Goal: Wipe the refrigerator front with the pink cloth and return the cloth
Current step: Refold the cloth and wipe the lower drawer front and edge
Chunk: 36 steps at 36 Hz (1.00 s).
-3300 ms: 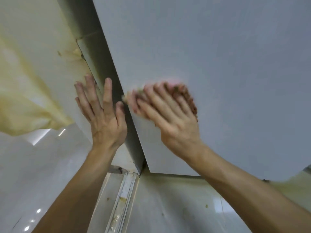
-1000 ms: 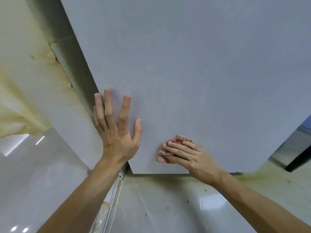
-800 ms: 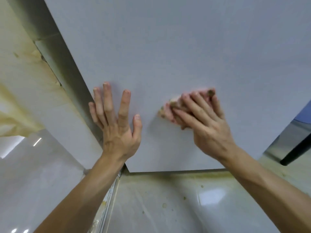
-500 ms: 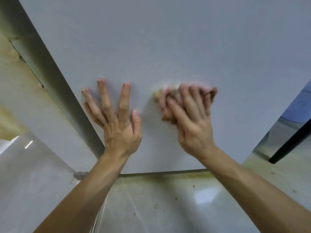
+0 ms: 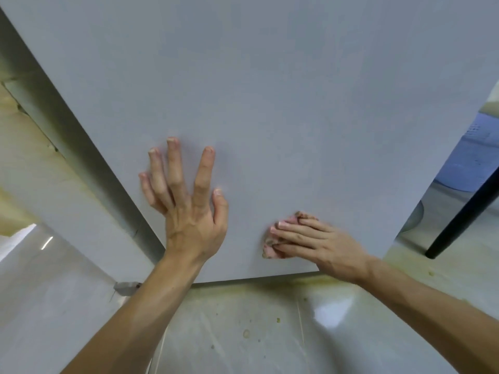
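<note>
Two hands flat on the plain grey refrigerator front (image 5: 270, 103): my left hand (image 5: 189, 214) bare, my right hand (image 5: 321, 242) pressing, not clasping, the crumpled pink cloth (image 5: 271, 251) beneath it; one fast stroke could drop it

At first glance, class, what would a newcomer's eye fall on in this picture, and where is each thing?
The pale grey refrigerator front fills most of the view. Low on it, the left hand lies flat and splayed, and beside it the right hand presses a crumpled, soiled pink cloth near the door's bottom edge. Below, the glossy floor shows yellowish stains.
</note>
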Each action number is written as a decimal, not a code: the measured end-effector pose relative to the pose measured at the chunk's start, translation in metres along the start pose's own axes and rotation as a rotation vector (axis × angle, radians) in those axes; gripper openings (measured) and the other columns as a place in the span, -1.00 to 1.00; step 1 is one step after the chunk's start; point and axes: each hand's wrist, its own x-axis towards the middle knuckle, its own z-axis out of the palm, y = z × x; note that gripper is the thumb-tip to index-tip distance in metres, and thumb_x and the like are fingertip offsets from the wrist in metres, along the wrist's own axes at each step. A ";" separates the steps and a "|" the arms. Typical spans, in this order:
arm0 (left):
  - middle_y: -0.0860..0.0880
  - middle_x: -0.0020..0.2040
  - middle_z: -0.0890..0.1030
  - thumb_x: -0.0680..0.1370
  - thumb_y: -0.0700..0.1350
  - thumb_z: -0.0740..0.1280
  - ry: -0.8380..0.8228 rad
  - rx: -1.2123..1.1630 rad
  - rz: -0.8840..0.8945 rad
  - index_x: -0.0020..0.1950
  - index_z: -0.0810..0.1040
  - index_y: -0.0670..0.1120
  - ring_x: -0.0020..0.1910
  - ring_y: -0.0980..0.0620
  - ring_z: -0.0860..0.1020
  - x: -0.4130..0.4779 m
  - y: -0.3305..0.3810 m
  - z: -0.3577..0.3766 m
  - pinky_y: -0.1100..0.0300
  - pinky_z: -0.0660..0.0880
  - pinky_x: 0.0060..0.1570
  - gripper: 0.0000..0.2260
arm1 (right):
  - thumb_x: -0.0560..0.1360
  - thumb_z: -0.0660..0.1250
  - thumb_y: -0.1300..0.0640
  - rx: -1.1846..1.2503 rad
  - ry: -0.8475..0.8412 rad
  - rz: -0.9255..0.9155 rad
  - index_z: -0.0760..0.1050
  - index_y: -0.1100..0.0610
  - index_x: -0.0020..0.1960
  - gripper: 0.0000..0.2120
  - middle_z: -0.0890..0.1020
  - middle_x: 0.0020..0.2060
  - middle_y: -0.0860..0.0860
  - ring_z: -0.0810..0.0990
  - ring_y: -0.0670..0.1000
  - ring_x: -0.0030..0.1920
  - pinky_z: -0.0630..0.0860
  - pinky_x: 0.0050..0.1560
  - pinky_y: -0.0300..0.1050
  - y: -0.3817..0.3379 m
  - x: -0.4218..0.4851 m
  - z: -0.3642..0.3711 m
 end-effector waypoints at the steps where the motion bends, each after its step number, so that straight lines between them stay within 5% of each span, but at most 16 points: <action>1: -0.27 0.65 0.05 0.55 -0.18 0.36 0.005 0.005 0.004 0.67 0.13 0.06 0.63 -0.38 -0.01 0.001 0.001 0.000 -0.40 -0.10 0.57 -0.26 | 0.47 0.15 0.38 -0.012 0.051 0.016 0.42 0.08 0.56 -0.33 0.29 0.62 0.06 0.20 0.03 0.65 0.06 0.67 0.00 0.007 0.004 -0.010; 5: -0.32 0.64 0.11 0.44 -0.26 0.39 0.027 0.016 0.003 0.67 0.13 0.03 0.62 -0.39 0.01 0.007 0.008 0.002 -0.39 -0.09 0.57 -0.16 | 0.48 0.20 0.48 -0.100 0.333 0.202 0.49 0.03 0.51 -0.32 0.32 0.59 0.15 0.18 0.09 0.66 0.07 0.67 0.12 0.037 0.021 -0.059; 9: -0.32 0.64 0.13 0.38 -0.34 0.36 0.037 0.038 0.017 0.66 0.15 0.01 0.62 -0.40 0.04 0.012 0.019 0.005 -0.42 -0.05 0.57 -0.12 | 0.64 0.30 0.38 -0.135 0.644 0.444 0.51 0.08 0.50 -0.54 0.38 0.53 0.20 0.23 0.18 0.63 0.11 0.62 0.23 0.066 0.039 -0.098; 15: -0.36 0.64 0.11 0.35 -0.34 0.32 0.021 0.039 -0.026 0.66 0.19 0.02 0.61 -0.46 0.02 0.017 0.036 0.008 -0.50 -0.06 0.53 -0.12 | 0.56 0.25 0.50 0.081 0.792 0.654 0.41 0.27 0.52 -0.46 0.37 0.51 0.34 0.19 0.25 0.60 0.02 0.63 0.26 0.041 0.057 -0.079; 18: -0.33 0.64 0.08 0.36 -0.28 0.37 -0.001 0.021 -0.004 0.66 0.19 0.02 0.61 -0.46 0.00 0.015 0.041 0.011 -0.48 -0.09 0.53 -0.12 | 0.54 0.24 0.43 0.105 0.713 0.654 0.34 0.19 0.57 -0.39 0.30 0.58 0.24 0.07 0.15 0.67 0.00 0.65 0.22 0.009 0.047 -0.038; 23: -0.32 0.64 0.07 0.42 -0.22 0.39 -0.026 0.032 0.030 0.66 0.22 0.00 0.60 -0.46 0.00 0.007 0.041 0.017 -0.46 -0.11 0.53 -0.18 | 0.46 0.18 0.38 -0.020 0.213 0.275 0.29 0.06 0.63 -0.26 0.17 0.67 0.01 0.16 0.06 0.66 -0.03 0.68 0.05 -0.023 -0.032 0.045; 27: -0.37 0.63 0.12 0.42 -0.22 0.38 -0.019 0.044 0.019 0.66 0.23 0.00 0.60 -0.47 0.01 0.008 0.043 0.019 -0.46 -0.10 0.53 -0.19 | 0.50 0.12 0.30 -0.033 -0.059 0.181 0.18 0.01 0.67 -0.26 0.17 0.67 -0.07 0.09 -0.04 0.67 -0.13 0.68 -0.04 -0.024 -0.078 0.061; 32: -0.39 0.63 0.10 0.42 -0.23 0.37 -0.012 0.056 0.016 0.66 0.21 0.00 0.60 -0.49 0.01 0.008 0.046 0.019 -0.44 -0.10 0.54 -0.19 | 0.52 0.08 0.31 0.050 -0.157 0.169 0.18 0.03 0.67 -0.28 0.19 0.66 -0.07 0.11 -0.05 0.66 -0.09 0.67 -0.08 -0.016 -0.079 0.050; 36: -0.28 0.63 0.08 0.42 -0.14 0.40 -0.008 0.071 0.074 0.65 0.24 0.02 0.60 -0.43 0.03 0.008 0.050 0.020 -0.35 -0.12 0.57 -0.20 | 0.48 0.13 0.35 0.012 0.010 0.195 0.17 0.07 0.68 -0.23 0.18 0.67 -0.02 0.14 0.00 0.67 -0.08 0.68 0.00 0.004 -0.072 0.026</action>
